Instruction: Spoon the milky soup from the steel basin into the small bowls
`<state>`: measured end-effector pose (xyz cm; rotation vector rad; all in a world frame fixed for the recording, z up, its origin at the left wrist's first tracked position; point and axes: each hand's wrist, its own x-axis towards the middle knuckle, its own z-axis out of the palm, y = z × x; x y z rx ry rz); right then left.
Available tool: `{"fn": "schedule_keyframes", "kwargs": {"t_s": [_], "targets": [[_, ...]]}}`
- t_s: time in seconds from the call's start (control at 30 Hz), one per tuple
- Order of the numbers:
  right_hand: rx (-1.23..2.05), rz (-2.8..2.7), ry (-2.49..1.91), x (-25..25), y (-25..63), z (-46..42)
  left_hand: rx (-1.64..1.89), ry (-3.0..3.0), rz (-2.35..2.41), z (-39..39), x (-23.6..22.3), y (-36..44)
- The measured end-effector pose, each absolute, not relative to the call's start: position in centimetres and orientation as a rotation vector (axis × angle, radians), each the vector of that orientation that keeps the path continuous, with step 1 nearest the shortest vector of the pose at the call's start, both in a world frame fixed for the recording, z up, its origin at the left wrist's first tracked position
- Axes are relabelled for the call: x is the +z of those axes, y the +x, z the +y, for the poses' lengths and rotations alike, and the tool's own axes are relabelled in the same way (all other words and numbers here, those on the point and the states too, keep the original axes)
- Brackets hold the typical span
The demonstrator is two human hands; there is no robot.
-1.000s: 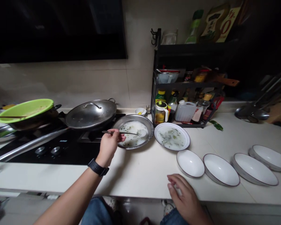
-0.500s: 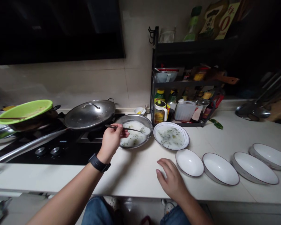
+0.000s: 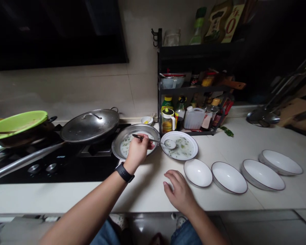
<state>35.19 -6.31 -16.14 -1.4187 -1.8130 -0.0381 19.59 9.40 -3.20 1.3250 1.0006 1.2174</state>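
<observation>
Left hand (image 3: 137, 154) grips a metal spoon (image 3: 170, 144), its bowl over a rimmed white plate (image 3: 187, 151) of milky soup, just beside a steel basin (image 3: 116, 146). Right hand (image 3: 180, 191) sits loosely open, holding nothing, on the table (image 3: 142, 199) near a white bowl (image 3: 198, 173).
</observation>
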Motion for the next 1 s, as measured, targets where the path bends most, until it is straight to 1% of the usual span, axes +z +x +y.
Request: {"fn": "schedule_keyframes", "kwargs": {"t_s": [0.07,0.17,0.27,0.33,0.4,0.53,0.6,0.67,0.87,1.0], "targets": [[-0.035,-1.812,-1.425,-16.2,35.2,-6.3,1.238,1.546,1.002,8.8,-3.8,20.2],[-0.048,-1.822,-1.427,-16.4,35.2,-6.2,1.263,2.039,0.921,7.6,-4.0,20.1],[-0.058,-1.819,-1.434,-16.5,35.2,-6.2,1.198,2.528,0.596,6.5,-3.9,19.4],[-0.053,-1.811,-1.432,-16.4,35.2,-6.2,1.153,2.681,0.402,6.2,-4.0,18.8],[-0.042,-1.806,-1.426,-16.4,35.2,-6.2,1.228,2.641,0.444,6.3,-4.3,18.1],[-0.019,-1.794,-1.419,-16.3,35.1,-6.2,1.499,2.145,1.001,8.2,-4.5,16.1],[-0.011,-1.791,-1.418,-16.2,35.1,-6.3,1.488,1.96,1.228,9.6,-4.6,14.7],[-0.005,-1.788,-1.416,-16.3,35.2,-6.3,1.409,1.907,1.37,10.7,-4.9,13.3],[-0.004,-1.771,-1.406,-16.3,35.2,-6.2,1.228,2.055,1.468,11.0,-6.4,11.6],[0.002,-1.771,-1.403,-16.3,35.2,-6.1,1.209,1.925,1.425,10.5,-6.9,12.0]]}}
